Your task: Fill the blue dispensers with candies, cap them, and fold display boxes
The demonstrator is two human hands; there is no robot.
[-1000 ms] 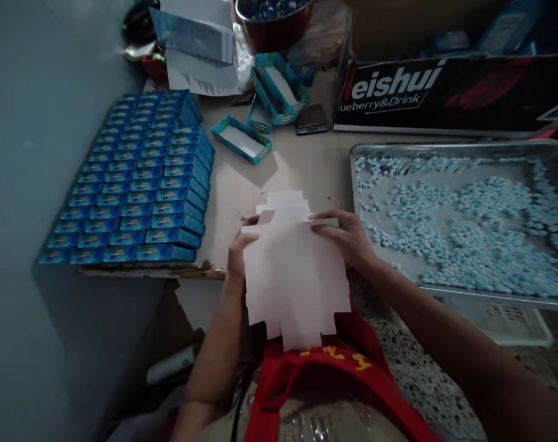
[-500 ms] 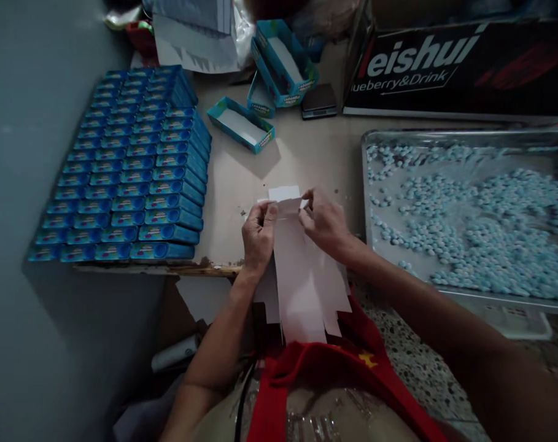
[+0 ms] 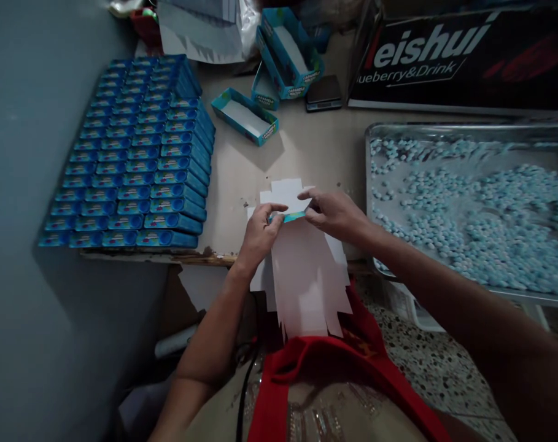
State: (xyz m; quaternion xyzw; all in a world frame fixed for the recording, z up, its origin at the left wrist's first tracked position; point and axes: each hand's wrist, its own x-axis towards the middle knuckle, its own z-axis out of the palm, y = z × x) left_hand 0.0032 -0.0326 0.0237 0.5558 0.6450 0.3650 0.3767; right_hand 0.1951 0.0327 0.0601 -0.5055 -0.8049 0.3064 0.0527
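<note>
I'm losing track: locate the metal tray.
In the head view, the metal tray lies at the right, in front of the black box and right of the white cardboard.

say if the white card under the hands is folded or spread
Partly folded: the white card shows a blue strip turned up at its far end; its near flaps look spread.

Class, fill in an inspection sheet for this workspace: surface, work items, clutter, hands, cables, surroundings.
Surface: table, front edge chipped; blue packs in rows; metal tray of pale-blue pieces.
Work items: white card with blue-printed flap.
Clutter: open boxes, dark flat device.
Hands: left hand and right hand at the flap's opposite ends; exact grip unclear.
Cables: black cord against the person's front.
Surroundings: wall left, printed carton behind tray, speckled floor.
</note>
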